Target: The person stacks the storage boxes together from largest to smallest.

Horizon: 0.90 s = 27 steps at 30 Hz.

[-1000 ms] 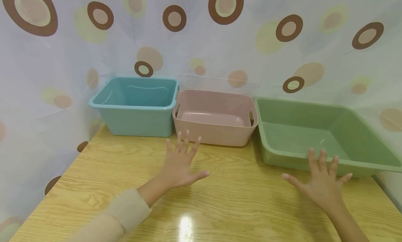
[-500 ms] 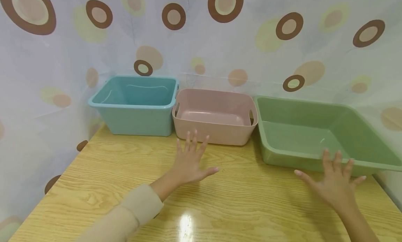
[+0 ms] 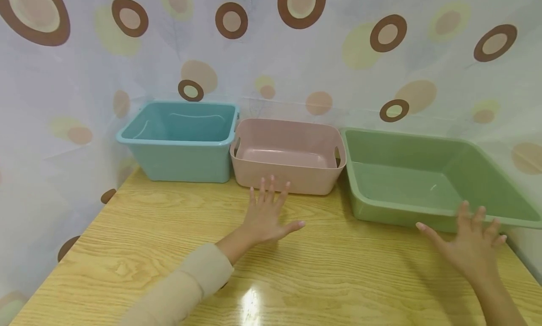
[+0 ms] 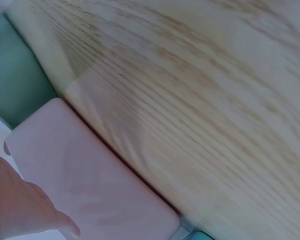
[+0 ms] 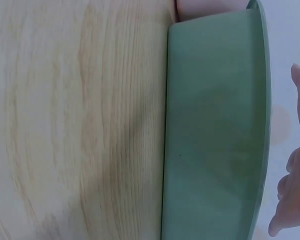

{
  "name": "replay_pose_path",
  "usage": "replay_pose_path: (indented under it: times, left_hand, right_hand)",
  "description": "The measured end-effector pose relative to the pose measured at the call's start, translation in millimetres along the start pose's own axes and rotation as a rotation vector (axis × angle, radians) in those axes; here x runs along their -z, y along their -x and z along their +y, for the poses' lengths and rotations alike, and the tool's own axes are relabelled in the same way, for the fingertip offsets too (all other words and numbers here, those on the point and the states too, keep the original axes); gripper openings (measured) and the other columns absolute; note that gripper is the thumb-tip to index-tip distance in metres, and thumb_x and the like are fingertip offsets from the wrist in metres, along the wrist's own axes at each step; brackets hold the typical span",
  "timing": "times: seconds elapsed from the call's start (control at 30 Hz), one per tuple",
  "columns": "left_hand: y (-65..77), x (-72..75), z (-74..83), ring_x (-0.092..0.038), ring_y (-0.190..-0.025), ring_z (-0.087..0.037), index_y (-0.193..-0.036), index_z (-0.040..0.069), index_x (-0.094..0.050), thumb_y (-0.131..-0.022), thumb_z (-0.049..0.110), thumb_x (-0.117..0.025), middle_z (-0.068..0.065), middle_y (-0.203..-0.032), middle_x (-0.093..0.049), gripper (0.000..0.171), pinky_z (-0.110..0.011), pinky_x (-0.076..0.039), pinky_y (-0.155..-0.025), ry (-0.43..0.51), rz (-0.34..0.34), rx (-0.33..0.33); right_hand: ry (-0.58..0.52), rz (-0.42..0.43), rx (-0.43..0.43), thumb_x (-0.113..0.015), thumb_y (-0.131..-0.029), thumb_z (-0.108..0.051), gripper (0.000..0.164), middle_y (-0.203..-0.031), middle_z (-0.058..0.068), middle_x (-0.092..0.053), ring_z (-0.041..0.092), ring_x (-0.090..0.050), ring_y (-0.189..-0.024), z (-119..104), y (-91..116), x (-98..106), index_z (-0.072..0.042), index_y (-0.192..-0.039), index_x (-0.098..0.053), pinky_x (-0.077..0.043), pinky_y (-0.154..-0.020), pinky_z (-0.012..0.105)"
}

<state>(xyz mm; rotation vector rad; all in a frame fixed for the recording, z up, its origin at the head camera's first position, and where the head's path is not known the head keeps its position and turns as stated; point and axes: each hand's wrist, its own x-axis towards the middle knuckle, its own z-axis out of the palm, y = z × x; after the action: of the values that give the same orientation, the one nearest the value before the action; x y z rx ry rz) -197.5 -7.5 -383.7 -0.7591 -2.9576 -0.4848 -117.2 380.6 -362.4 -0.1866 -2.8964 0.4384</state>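
Nothing is gripped by the left hand (image 3: pixel 262 222) or the right hand (image 3: pixel 472 250), fingers spread. The pink basket (image 3: pixel 305 179) is seen at one o'clock from the left hand, the green tub (image 3: pixel 406 187) at eleven from the right, the blue tub (image 3: pixel 182 161) at nine from the basket.

Passage: worktop (image 3: pixel 360 255) span between left hand (image 3: pixel 263 222) and right hand (image 3: pixel 472 248). Obstacles beyond, in a row: blue bin (image 3: pixel 186 161), pink basket (image 3: pixel 306 179), green tub (image 3: pixel 394 214).

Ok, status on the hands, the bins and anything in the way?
Left hand empty, fingers spread near pink bin. Right hand empty, spread near green bin. Blue bin beside pink. No obstruction visible.
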Motion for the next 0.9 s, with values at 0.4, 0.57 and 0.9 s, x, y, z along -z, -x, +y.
replay_pose_path:
  times: [0.4, 0.57, 0.9]
  left_hand:
    - [-16.8, -8.3, 11.6, 0.005, -0.142, -0.037, -0.151, 0.015, -0.002, -0.085, 0.067, -0.042, -0.022, -0.154, 0.007, 0.093, -0.057, -0.004, -0.114, 0.05, -0.028, -0.003]
    - [-22.7, -12.3, 15.6, 0.007, -0.142, -0.036, -0.15, 0.012, 0.002, -0.086, 0.064, -0.042, -0.021, -0.153, 0.01, 0.094, -0.054, -0.003, -0.115, 0.092, -0.033, -0.005]
    - [-30.2, -15.5, 21.3, 0.006, -0.143, -0.031, -0.148, 0.003, 0.003, -0.063, 0.089, 0.005, -0.017, -0.154, 0.009, 0.121, -0.047, -0.002, -0.117, 0.237, -0.04, -0.009]
  right_hand:
    - [-0.063, 0.008, -0.091, -0.044, -0.088, -0.056, 0.106, -0.136, 0.043, 0.025, 0.068, 0.028, -0.116, 26, -2, 9, 0.015, -0.138, 0.016, 0.013, -0.085, 0.08]
    - [-0.062, 0.044, -0.102, -0.046, -0.088, -0.055, 0.107, -0.138, 0.045, 0.022, 0.067, 0.022, -0.119, 36, 0, 13, 0.02, -0.136, 0.015, 0.008, -0.087, 0.081]
    - [-0.106, 0.013, -0.134, -0.04, -0.09, -0.055, 0.107, -0.134, 0.039, 0.033, 0.06, 0.03, -0.12, 58, 2, 18, 0.022, -0.13, 0.022, 0.014, -0.091, 0.075]
